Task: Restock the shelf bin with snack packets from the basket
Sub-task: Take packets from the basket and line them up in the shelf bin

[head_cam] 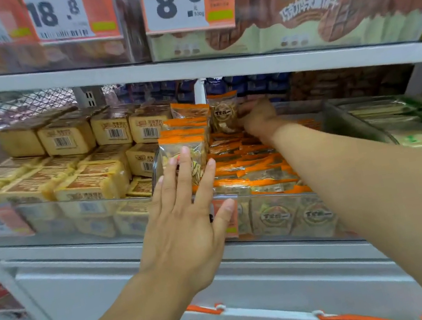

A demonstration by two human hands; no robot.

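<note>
Right hand grips packet; left hand flat (fingers straight).

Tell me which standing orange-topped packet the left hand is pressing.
The frontmost standing packet: the left hand's straight fingers lie on it. The rearmost one is at the right hand.

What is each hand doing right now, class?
Left hand: open, straight fingers against the front upright packet.
Right hand: gripping a packet at the back.
</note>
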